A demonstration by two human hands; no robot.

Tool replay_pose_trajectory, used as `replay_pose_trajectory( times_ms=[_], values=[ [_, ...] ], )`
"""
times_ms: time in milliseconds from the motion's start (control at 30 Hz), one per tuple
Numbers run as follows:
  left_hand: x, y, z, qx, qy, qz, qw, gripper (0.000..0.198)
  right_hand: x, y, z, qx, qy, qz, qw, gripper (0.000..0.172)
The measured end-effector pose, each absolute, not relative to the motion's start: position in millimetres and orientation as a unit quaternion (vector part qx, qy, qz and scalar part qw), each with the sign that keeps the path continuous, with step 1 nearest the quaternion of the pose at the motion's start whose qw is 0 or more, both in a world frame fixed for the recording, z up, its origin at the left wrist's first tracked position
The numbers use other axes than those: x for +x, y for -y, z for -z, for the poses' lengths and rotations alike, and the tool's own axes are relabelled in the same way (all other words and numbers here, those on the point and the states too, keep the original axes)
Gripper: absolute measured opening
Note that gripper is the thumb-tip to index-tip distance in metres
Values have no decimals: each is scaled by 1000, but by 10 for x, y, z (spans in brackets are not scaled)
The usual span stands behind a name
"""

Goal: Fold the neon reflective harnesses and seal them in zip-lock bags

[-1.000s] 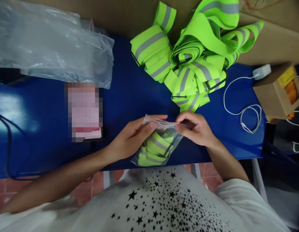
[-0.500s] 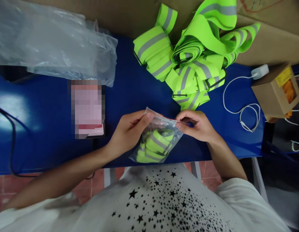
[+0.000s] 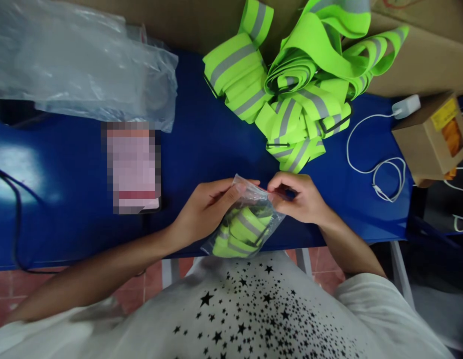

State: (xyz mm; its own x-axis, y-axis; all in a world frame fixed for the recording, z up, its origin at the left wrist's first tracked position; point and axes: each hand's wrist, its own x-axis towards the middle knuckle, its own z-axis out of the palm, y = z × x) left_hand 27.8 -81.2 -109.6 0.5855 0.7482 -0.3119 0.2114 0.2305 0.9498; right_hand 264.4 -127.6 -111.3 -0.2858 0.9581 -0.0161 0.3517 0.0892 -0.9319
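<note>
A clear zip-lock bag (image 3: 261, 232) hangs between my hands near the table's front edge. Inside it lies a folded neon-green reflective strap (image 3: 248, 225) with grey stripes. My left hand (image 3: 212, 204) pinches the bag's upper left corner, thumb on top. With thumb and forefinger, my right hand (image 3: 298, 197) grips the red-edged top seam toward its right end. Both hands are closed on the plastic. Just beyond them is a heap of loose green reflective straps (image 3: 302, 109), some with black buckles.
Clear plastic bags (image 3: 104, 65) lie at the back left, above a phone (image 3: 136, 169) with a blurred screen. On the right are a white charger and cable (image 3: 406, 105) and a small cardboard box (image 3: 429, 139). Larger cardboard (image 3: 414, 60) stands behind the blue table (image 3: 201, 139).
My right hand has slid slightly left along the bag's top, closer to my left hand. The left hand has shifted a little right, and the bag's mouth is bunched more.
</note>
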Motion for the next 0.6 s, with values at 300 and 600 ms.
replay_pose_trajectory(
  times_ms=[300, 600],
  values=[
    [284, 855, 1092, 632, -370, -148, 665, 36, 2608, 1283, 1108, -497, 666, -463, 307, 9],
    [282, 876, 1104, 618, -369, -149, 678, 42, 2606, 1298, 1071, -475, 703, -428, 313, 7]
  ],
)
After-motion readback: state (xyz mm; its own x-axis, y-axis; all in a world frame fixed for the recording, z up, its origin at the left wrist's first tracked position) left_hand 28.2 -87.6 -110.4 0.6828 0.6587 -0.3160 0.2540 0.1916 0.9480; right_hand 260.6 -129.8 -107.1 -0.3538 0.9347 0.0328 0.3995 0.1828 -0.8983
